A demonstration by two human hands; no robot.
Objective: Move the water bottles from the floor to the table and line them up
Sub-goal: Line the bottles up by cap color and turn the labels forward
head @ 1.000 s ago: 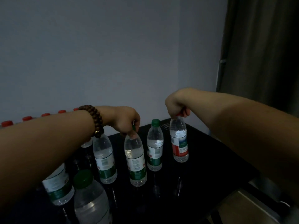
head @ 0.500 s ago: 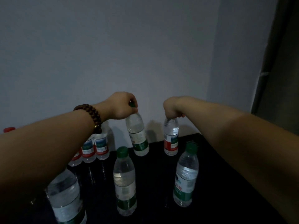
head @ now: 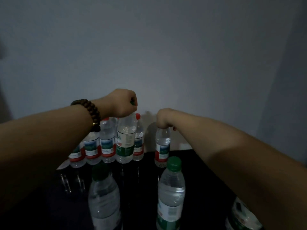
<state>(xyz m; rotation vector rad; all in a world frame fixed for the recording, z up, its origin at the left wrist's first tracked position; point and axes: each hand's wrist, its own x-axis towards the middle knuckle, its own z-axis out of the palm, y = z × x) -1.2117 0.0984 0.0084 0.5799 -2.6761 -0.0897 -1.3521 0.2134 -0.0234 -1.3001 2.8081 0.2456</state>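
Note:
My left hand [head: 123,103] grips the green cap of a green-labelled water bottle [head: 126,143] and holds it upright at the back of the black table [head: 196,183], in front of a row of red-capped bottles [head: 108,145]. My right hand [head: 163,119] grips the top of a red-labelled bottle [head: 162,146], which stands a little to the right of that row, near the table's far edge. Whether either held bottle touches the tabletop I cannot tell.
Two green-capped bottles stand nearer to me, one at centre left [head: 103,200] and one at centre right [head: 171,193]. Another green-labelled bottle [head: 242,214] shows at the lower right under my forearm. A grey wall [head: 149,55] rises right behind the table.
Both hands have carried their bottles further back towards the wall. The green-labelled one now sits right in front of the red-capped row, the red-labelled one beside its right end.

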